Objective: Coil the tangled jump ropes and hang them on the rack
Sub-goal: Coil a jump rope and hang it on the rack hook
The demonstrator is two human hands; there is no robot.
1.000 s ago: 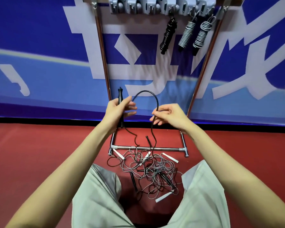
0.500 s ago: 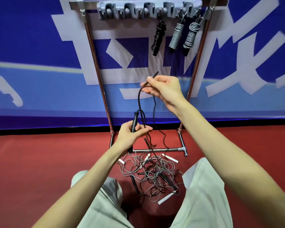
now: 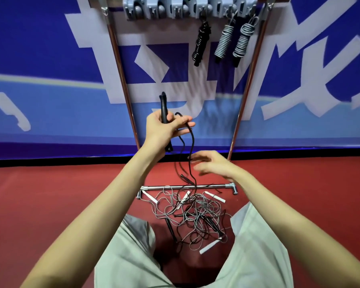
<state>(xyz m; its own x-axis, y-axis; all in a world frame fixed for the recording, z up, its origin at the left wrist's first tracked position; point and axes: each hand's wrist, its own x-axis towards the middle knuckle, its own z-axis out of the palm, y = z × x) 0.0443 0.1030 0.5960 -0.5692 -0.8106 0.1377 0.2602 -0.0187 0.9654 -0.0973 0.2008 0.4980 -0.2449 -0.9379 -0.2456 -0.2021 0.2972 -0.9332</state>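
Clenching the black handle (image 3: 164,109), the left hand (image 3: 164,129) should stay steady while the released right hand (image 3: 212,166) retakes the cord (image 3: 192,146) for even loops.

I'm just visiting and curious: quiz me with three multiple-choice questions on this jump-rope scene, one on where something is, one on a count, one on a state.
1. Where does the tangled pile of ropes lie?
A. on the red floor by the rack's base bar
B. on a table
C. over the person's arm

2. How many coiled ropes hang from the rack's hooks?
A. one
B. three
C. five

3. What is the left hand doing?
A. hanging idle
B. pressing the floor
C. gripping a black handle

Answers: 1 A, the pile sits on the floor just in front of the bar. 2 B, one black and two grey coils hang there. 3 C, its fingers wrap the upright handle.
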